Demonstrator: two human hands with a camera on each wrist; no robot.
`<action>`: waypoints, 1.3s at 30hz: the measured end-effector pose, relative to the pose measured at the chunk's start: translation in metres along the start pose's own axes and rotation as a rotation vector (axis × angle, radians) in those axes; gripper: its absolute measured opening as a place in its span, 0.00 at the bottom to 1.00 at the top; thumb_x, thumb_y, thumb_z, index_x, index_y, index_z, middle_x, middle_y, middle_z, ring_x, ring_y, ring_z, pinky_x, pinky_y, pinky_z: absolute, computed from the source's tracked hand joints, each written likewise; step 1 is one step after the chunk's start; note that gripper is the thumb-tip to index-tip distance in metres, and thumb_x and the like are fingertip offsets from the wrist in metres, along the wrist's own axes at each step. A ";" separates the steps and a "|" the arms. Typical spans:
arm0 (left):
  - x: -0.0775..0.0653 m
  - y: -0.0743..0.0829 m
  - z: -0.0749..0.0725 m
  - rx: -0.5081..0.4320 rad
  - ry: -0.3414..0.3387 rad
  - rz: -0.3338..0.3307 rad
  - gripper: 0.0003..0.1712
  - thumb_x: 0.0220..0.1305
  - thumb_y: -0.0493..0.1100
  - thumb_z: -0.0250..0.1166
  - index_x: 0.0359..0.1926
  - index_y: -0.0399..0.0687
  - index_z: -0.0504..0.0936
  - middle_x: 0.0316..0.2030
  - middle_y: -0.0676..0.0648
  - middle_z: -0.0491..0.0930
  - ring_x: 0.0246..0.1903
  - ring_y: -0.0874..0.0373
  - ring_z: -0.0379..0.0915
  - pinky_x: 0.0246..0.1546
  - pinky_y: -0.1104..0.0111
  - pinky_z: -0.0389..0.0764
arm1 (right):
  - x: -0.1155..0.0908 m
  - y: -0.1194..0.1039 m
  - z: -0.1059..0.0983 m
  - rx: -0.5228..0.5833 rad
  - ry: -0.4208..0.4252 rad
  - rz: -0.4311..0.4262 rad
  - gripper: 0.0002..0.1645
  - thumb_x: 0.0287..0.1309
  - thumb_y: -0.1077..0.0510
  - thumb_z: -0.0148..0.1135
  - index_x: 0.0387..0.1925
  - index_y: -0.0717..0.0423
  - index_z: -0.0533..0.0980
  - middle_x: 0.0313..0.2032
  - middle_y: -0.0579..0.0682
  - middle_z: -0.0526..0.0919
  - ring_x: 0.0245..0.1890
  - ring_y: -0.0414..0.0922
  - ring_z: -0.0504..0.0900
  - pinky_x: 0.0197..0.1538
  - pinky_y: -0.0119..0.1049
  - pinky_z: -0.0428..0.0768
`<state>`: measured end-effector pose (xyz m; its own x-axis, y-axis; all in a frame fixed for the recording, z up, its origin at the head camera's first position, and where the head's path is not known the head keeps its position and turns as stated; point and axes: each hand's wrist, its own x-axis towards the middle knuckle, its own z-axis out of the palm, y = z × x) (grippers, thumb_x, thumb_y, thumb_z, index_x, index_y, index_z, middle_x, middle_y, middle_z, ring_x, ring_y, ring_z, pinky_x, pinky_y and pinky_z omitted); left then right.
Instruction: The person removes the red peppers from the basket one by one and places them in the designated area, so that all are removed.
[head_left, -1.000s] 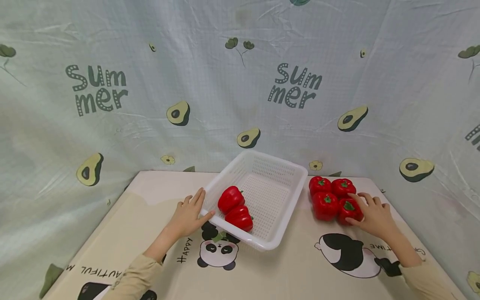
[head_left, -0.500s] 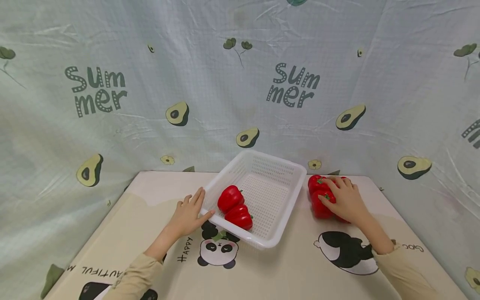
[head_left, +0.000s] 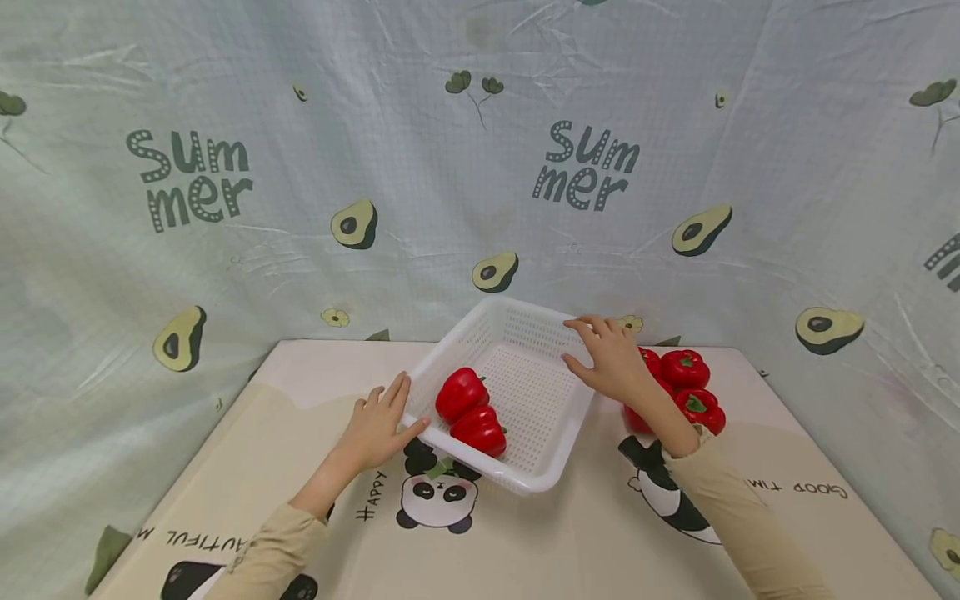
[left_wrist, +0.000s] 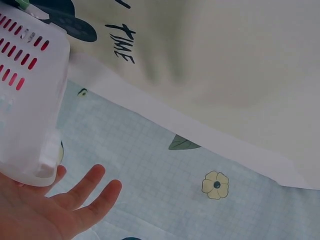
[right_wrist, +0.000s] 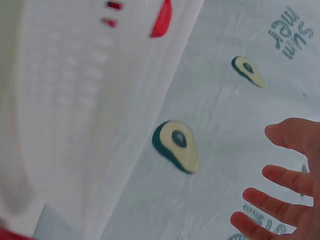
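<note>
Since my right hand (head_left: 617, 362) is nearer the four loose peppers (head_left: 685, 369), what matters is they sit right of its spread, empty fingers, two partly hidden. The basket (head_left: 534, 387) is to those fingers' left, long axis seemingly running forward from my left hand (head_left: 375, 427); its fingers are spread at the rim, two peppers (head_left: 462, 396) just right of them. I count one basket, six peppers.

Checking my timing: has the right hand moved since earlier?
Yes. In the head view, the right hand moved left from the loose peppers and covers the far right corner of the basket.
</note>
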<state>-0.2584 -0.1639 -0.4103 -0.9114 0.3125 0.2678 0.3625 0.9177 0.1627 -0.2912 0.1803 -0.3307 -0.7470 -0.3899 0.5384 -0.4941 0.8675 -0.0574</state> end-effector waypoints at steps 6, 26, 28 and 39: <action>0.000 0.000 -0.002 0.015 0.012 0.011 0.44 0.58 0.62 0.51 0.64 0.34 0.57 0.64 0.37 0.58 0.54 0.38 0.62 0.48 0.46 0.63 | 0.031 -0.028 0.015 0.035 -0.035 -0.028 0.29 0.52 0.50 0.59 0.55 0.55 0.68 0.50 0.57 0.73 0.48 0.55 0.71 0.47 0.52 0.70; 0.001 -0.001 0.000 0.038 -0.003 0.006 0.44 0.58 0.63 0.51 0.64 0.35 0.56 0.64 0.38 0.58 0.49 0.40 0.64 0.44 0.49 0.65 | 0.077 -0.076 0.089 0.058 -0.402 -0.015 0.28 0.58 0.46 0.52 0.58 0.53 0.66 0.57 0.53 0.69 0.55 0.55 0.65 0.54 0.57 0.65; 0.002 -0.001 0.000 0.044 -0.007 0.006 0.44 0.58 0.63 0.50 0.64 0.35 0.56 0.65 0.38 0.57 0.49 0.40 0.64 0.44 0.49 0.65 | 0.078 -0.077 0.096 0.057 -0.447 -0.033 0.29 0.58 0.45 0.51 0.58 0.53 0.65 0.58 0.53 0.69 0.56 0.54 0.64 0.55 0.58 0.63; 0.005 -0.001 0.000 0.058 -0.014 0.012 0.44 0.58 0.63 0.50 0.64 0.35 0.57 0.64 0.38 0.58 0.49 0.41 0.65 0.44 0.48 0.65 | 0.073 -0.088 0.121 -0.022 -0.608 -0.110 0.37 0.51 0.38 0.55 0.63 0.42 0.60 0.62 0.47 0.66 0.60 0.52 0.61 0.61 0.58 0.57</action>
<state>-0.2629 -0.1633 -0.4095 -0.9099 0.3266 0.2559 0.3619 0.9263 0.1044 -0.3556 0.0383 -0.3880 -0.8151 -0.5782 -0.0355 -0.5783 0.8158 -0.0080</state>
